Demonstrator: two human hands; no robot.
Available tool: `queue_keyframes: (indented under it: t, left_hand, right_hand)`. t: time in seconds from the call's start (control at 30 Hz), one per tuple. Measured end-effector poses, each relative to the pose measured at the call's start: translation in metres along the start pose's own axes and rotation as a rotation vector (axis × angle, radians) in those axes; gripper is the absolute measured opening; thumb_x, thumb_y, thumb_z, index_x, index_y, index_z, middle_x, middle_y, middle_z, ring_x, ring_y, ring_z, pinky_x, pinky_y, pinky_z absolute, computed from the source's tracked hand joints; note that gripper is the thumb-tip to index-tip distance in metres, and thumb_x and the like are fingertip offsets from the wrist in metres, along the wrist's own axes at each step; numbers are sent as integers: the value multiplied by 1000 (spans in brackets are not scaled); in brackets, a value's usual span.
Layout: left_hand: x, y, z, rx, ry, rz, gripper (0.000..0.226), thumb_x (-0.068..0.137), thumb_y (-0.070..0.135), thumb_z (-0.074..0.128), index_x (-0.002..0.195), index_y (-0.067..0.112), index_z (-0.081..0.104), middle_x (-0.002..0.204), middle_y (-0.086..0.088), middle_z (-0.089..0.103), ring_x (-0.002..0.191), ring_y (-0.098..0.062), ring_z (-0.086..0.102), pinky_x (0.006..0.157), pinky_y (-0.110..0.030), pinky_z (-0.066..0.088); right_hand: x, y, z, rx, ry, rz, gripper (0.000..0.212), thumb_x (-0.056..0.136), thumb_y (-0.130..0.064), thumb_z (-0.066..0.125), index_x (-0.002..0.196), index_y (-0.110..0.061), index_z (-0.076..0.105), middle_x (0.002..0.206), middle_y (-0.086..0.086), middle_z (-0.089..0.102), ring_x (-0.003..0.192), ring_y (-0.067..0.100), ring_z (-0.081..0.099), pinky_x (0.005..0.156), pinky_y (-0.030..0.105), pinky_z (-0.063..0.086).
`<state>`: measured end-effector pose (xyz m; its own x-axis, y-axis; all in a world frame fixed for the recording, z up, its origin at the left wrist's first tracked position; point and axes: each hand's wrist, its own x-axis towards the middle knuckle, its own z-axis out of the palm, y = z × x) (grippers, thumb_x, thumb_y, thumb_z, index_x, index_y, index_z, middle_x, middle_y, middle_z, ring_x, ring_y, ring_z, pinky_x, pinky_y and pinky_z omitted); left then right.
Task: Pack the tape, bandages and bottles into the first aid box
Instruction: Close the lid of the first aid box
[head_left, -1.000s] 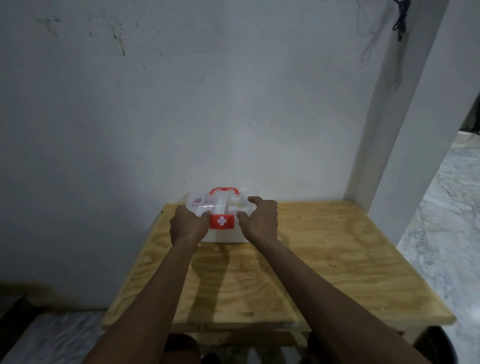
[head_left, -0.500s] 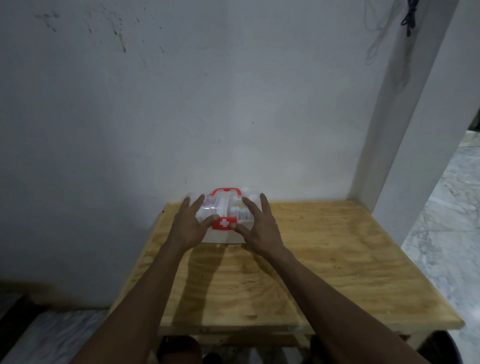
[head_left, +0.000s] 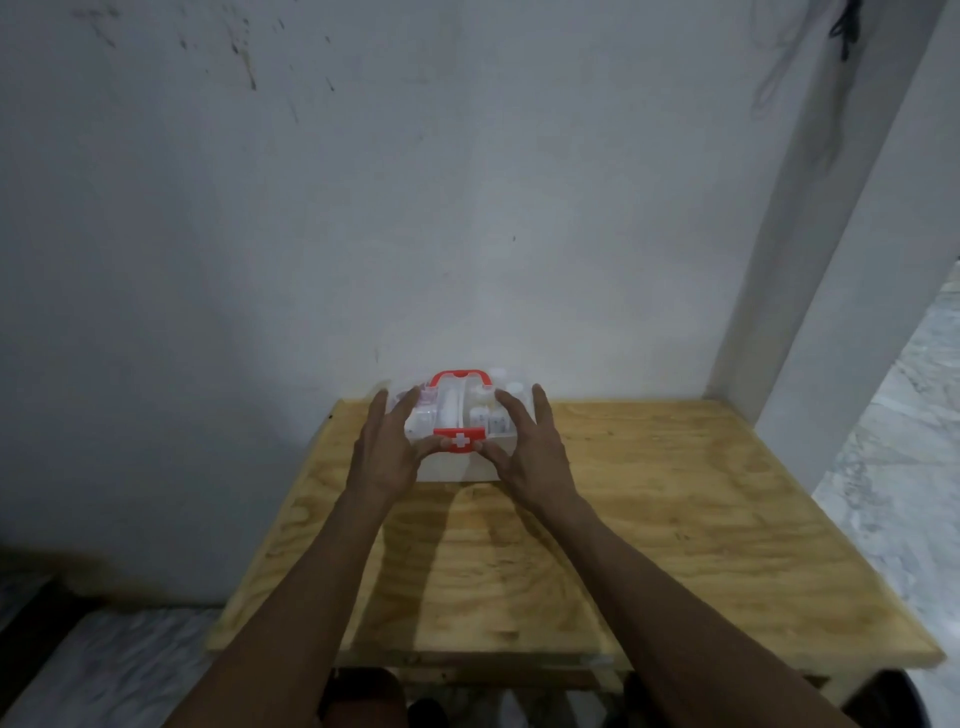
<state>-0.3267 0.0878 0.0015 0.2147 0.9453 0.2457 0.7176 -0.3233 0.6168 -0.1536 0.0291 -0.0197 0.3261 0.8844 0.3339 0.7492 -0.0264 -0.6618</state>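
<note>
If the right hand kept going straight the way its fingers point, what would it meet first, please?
The right hand already lies along the first aid box; past the box's far edge, probably the white wall, though depth is unclear.

First aid box (head_left: 457, 436): clear plastic case with white lower body, lid closed, standing level at the far edge of the worktop (head_left: 649, 519), close to the wall.
Handle (head_left: 460, 375): red, arched, folded flat on the lid toward the far side.
Latch (head_left: 459, 441): red with a white cross, at the middle of the near edge, lying down against the front.
Contents: seen dimly through the lid; small white bottles (head_left: 491, 418) on the right half, pale items on the left, too blurred to name.
Tape and bandages: not distinguishable inside.
</note>
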Motion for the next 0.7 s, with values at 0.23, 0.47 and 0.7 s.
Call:
queue_keyframes:
  t: [0.23, 0.47, 0.7]
  left_hand:
    - [17, -5, 3, -51, -7, 29, 96, 70, 76, 56, 149, 26, 35, 158, -6, 30, 144, -31, 30, 112, -53, 31]
    - [58, -5, 21, -59, -15, 30, 87, 77, 67, 56, 150, 26, 33, 160, -6, 27, 143, -31, 31, 110, -51, 36]
    - [74, -10, 32, -48, 9, 49, 84, 77, 68, 55, 149, 30, 32, 160, -5, 27, 143, -32, 32, 109, -53, 37]
  right_hand:
    - [15, 3, 5, 56, 16, 15, 76, 82, -67, 57, 147, -38, 32, 165, 0, 3, 148, 30, 22, 112, 49, 33]
    - [52, 16, 8, 42, 13, 27, 77, 83, -66, 57, 149, -37, 31, 165, 0, 3, 148, 29, 22, 114, 48, 30]
    - [69, 27, 12, 43, 17, -28, 76, 84, -65, 54, 149, -35, 30, 165, 1, 5, 147, 29, 23, 114, 47, 30]
